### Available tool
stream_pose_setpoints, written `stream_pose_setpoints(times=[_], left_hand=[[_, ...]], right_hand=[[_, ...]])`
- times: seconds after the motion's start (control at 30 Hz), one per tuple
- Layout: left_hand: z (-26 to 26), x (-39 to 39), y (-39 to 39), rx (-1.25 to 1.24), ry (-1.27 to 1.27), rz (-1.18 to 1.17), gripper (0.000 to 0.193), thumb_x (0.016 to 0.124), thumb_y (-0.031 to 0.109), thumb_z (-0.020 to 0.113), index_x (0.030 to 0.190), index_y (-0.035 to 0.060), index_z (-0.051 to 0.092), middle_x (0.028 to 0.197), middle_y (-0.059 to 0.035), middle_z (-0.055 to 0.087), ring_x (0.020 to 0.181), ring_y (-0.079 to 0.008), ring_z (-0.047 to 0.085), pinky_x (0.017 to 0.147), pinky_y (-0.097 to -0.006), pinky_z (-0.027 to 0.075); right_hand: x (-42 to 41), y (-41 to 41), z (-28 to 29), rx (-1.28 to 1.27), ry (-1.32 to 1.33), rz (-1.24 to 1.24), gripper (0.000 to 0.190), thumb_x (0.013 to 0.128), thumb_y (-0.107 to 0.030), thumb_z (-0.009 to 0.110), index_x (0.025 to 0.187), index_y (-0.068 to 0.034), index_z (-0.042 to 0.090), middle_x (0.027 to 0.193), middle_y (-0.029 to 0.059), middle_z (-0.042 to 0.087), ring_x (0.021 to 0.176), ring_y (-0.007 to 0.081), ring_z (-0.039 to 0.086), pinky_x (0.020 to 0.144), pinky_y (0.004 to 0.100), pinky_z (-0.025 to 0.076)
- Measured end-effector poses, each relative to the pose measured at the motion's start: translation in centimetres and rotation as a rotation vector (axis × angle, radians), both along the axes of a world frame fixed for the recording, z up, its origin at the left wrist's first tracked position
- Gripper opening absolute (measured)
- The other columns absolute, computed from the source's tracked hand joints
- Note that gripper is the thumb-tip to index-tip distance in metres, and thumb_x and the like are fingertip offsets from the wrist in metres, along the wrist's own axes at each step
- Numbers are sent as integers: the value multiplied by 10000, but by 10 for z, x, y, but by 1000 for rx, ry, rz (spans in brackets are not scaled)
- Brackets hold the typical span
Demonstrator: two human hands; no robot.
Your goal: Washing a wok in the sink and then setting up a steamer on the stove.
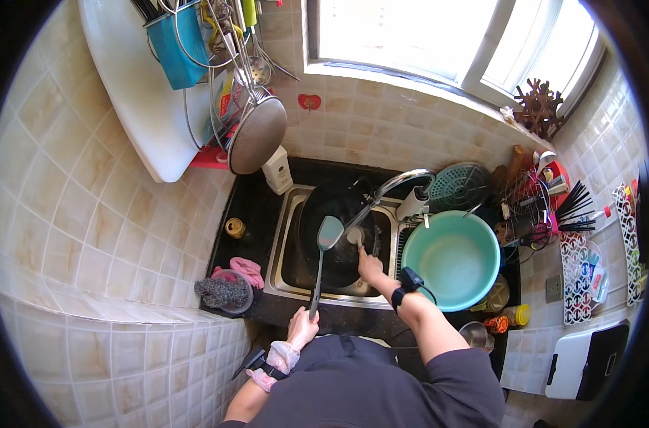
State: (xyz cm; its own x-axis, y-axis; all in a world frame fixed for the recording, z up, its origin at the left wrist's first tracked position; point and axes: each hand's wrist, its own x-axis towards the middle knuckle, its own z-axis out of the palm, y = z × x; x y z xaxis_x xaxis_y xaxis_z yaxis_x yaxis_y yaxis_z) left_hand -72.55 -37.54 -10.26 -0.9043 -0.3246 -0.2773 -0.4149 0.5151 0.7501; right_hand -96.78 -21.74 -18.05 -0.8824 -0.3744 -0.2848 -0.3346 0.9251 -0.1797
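My left hand (pixel 303 325) grips the dark handle of a spatula (pixel 330 233), whose broad blade is raised over the sink. A dark wok (pixel 324 208) lies in the stainless steel sink (pixel 279 241), partly hidden by the spatula and the faucet (pixel 404 176). My right hand (pixel 371 266) holds a small brush or spoon-like tool (pixel 355 235) by its handle, with its pale round head over the wok. Whether that head touches the wok I cannot tell. Water seems to run from the faucet between the two tools.
A green plastic basin (pixel 453 262) stands right of the sink. At left are a can (pixel 235 228), a white bottle (pixel 278 171), pink cloth (pixel 248 271) and a steel-wool scrubber (pixel 222 293) on a cup. A mesh strainer (pixel 258 136) hangs above; a utensil rack (pixel 527 208) stands right.
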Motion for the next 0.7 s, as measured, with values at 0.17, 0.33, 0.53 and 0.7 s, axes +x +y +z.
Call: stream_pose_setpoints(times=[0.17, 0.33, 0.53, 0.7], left_hand=[[10, 1, 11, -35, -10, -2, 25, 707, 70, 539, 691, 87, 531, 780, -168, 497, 754, -419, 555, 656, -496, 426], [2, 2, 7, -41, -34, 26, 29, 710, 57, 535, 693, 81, 530, 768, -172, 491, 753, -415, 556, 649, -493, 427], [2, -5, 15, 35, -13, -31, 40, 692, 49, 532, 676, 84, 521, 747, -161, 478, 744, -409, 550, 644, -486, 422], [7, -1, 13, -31, -79, 5, 26, 712, 78, 542, 688, 89, 546, 765, -161, 496, 750, -404, 555, 642, -485, 422]], right_hand=[[-57, -6, 3, -53, 221, 98, 590, 805, -96, 464, 1373, -99, 308, 749, 165, 638, 702, 321, 646, 618, 402, 525], [6, 7, -24, -39, 11, 20, 586, 799, -99, 458, 1364, -94, 304, 808, 203, 645, 741, 350, 648, 645, 450, 519], [-50, 9, -3, -111, 115, -14, 531, 815, -82, 447, 1332, -93, 323, 763, 208, 640, 705, 361, 643, 613, 452, 517], [-38, 13, -6, -186, 92, 32, 564, 812, -106, 447, 1359, -112, 309, 748, 248, 625, 735, 407, 629, 656, 499, 499]])
